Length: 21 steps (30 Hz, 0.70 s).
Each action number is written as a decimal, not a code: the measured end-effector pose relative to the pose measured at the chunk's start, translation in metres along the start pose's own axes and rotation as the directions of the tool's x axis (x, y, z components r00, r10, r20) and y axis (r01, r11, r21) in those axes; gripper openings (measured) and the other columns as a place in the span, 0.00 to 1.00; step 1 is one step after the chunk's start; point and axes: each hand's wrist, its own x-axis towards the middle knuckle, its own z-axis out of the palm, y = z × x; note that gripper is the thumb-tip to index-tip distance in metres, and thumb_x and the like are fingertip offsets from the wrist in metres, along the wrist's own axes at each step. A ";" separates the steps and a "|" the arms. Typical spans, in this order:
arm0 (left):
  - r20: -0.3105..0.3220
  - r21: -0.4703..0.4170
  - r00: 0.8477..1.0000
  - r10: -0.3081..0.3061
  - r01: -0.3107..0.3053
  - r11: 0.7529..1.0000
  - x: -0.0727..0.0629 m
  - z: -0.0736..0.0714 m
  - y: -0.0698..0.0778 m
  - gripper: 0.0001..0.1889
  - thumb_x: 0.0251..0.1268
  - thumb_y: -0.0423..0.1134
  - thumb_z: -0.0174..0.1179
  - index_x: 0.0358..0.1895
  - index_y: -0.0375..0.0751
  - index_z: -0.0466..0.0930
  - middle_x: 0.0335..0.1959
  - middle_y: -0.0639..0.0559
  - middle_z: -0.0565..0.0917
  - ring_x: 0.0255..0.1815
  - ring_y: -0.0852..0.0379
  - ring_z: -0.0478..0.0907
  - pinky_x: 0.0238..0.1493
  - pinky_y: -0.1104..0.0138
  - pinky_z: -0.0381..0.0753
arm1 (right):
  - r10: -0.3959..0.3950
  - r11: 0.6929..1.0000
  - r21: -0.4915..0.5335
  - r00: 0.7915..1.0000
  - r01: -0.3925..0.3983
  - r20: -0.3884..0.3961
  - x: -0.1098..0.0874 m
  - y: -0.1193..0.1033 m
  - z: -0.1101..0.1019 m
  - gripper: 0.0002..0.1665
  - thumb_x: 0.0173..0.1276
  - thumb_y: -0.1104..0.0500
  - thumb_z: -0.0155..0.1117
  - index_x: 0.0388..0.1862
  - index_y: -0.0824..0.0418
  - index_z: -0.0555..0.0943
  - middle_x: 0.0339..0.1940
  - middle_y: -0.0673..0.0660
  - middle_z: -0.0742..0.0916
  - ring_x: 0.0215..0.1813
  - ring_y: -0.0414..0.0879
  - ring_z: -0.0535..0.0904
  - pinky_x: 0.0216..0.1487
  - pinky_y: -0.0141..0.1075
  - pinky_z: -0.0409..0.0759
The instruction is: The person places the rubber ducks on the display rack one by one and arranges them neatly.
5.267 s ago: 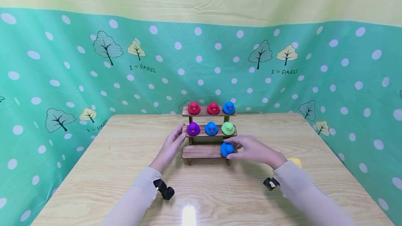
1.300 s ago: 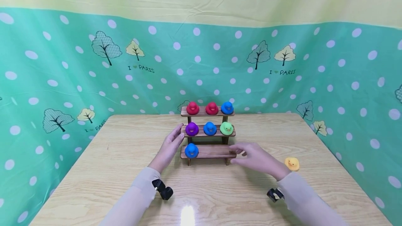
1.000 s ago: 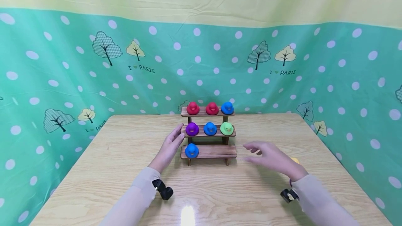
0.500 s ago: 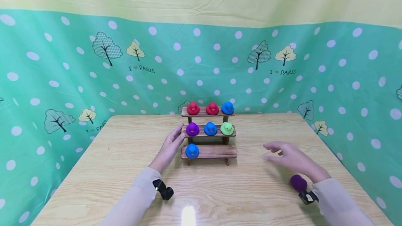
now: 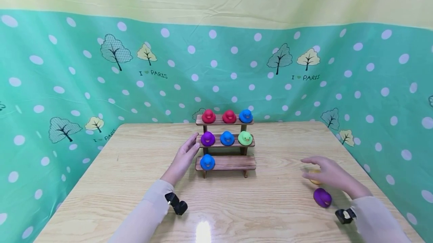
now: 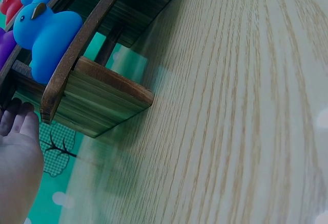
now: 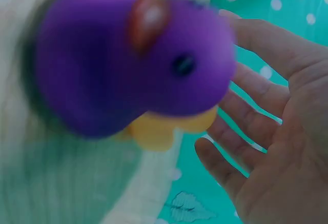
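Note:
My left hand [image 5: 182,159] rests at the left side of a three-step wooden stand [image 5: 233,162], fingers fairly straight and right at the middle shelf's end. On the bottom shelf, at the left, sits a blue rubber duck [image 5: 207,162]. The middle shelf bears a purple duck [image 5: 208,139], a blue duck [image 5: 227,138] and a green duck [image 5: 245,138]. My right hand [image 5: 329,173] hovers over a yellow duck [image 5: 315,176] at the table's right, fingers apart and holding nothing. A second purple duck [image 7: 133,55] lies on the table just below that hand, large and blurred in the right wrist view.
Two red ducks, the left one [image 5: 208,116] and the right one [image 5: 229,116], share the top shelf with a blue duck [image 5: 246,116]. A light wooden table [image 5: 135,183] carries everything. Behind it hangs a green dotted curtain [image 5: 216,74].
The blue duck went from the bottom shelf's right end to its left end, and my right hand let go. That hand then moved right, away from the stand, to the yellow duck. The left hand stayed.

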 end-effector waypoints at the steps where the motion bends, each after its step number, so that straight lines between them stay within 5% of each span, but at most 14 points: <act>1: 0.000 -0.004 1.000 0.000 0.000 1.000 0.000 0.000 0.000 0.28 0.83 0.37 0.45 0.79 0.37 0.52 0.79 0.35 0.51 0.79 0.41 0.48 0.76 0.57 0.59 | -0.006 1.000 -0.005 1.000 0.006 -0.002 -0.001 0.003 0.000 0.34 0.63 0.51 0.75 0.62 0.69 0.79 0.59 0.71 0.82 0.59 0.73 0.75 0.55 0.68 0.76; 6: 0.001 -0.014 1.000 0.000 0.000 1.000 0.000 0.001 0.000 0.28 0.82 0.38 0.46 0.79 0.38 0.53 0.80 0.36 0.51 0.79 0.41 0.49 0.76 0.58 0.60 | -0.009 1.000 -0.022 1.000 0.009 -0.017 -0.007 0.016 0.001 0.35 0.61 0.52 0.76 0.60 0.73 0.78 0.58 0.73 0.82 0.59 0.75 0.74 0.57 0.69 0.74; 14: 0.002 -0.008 1.000 0.000 0.000 1.000 -0.001 0.001 -0.001 0.29 0.82 0.41 0.47 0.80 0.39 0.52 0.80 0.35 0.51 0.79 0.41 0.48 0.76 0.57 0.59 | 0.092 0.996 -0.009 0.996 -0.092 0.002 -0.013 0.029 0.002 0.43 0.59 0.46 0.77 0.63 0.74 0.75 0.61 0.79 0.77 0.61 0.78 0.70 0.57 0.72 0.72; 21: 0.002 -0.009 1.000 0.005 -0.005 1.000 0.000 0.000 -0.001 0.28 0.83 0.37 0.44 0.80 0.38 0.52 0.80 0.36 0.50 0.80 0.41 0.47 0.77 0.56 0.59 | 0.117 0.993 -0.014 0.993 -0.117 0.018 -0.015 0.038 0.005 0.44 0.59 0.45 0.77 0.62 0.77 0.75 0.57 0.78 0.79 0.56 0.73 0.75 0.53 0.67 0.78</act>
